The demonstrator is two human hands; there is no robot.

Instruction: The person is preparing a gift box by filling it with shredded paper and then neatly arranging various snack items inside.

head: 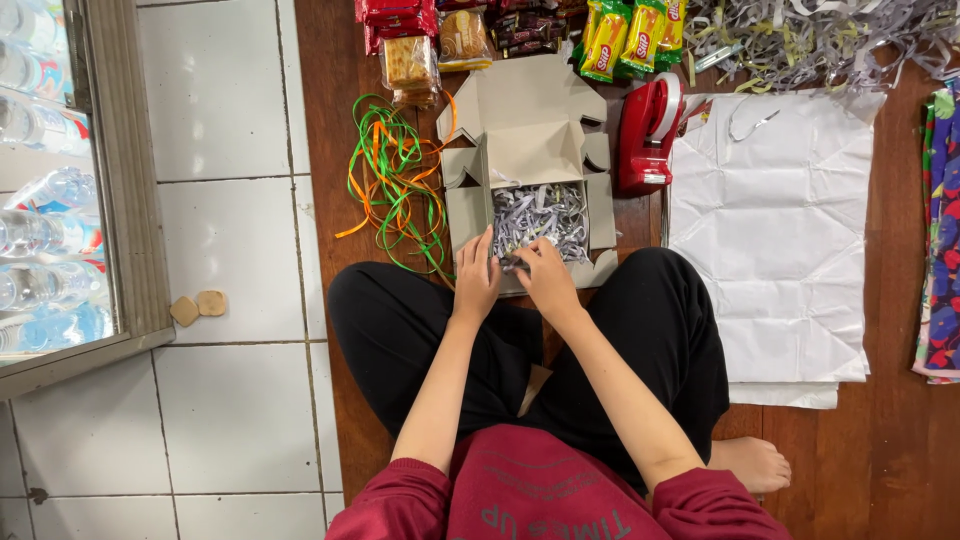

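Grey shredded paper (540, 215) already lined the open cardboard box (528, 150) on the wooden floor (880, 440); my right hand (548, 280) pinched some shreds, my left hand (476, 275) rested spread at the box's near edge; no snacks were packed yet.

Floor, left: white square tiles (230, 100) with grey grout lines, reaching from the cooler to the wood.
Floor, centre and right: dark reddish-brown wooden boards (890, 440), grain running top to bottom.
Left edge: glass-door cooler (125, 200) with a grey metal frame; rows of clear water bottles (50, 240) show behind the glass.
On the tiles: 2 small tan pieces (197, 306) lie near the cooler's frame.
Light: even and soft, no hard shadows.
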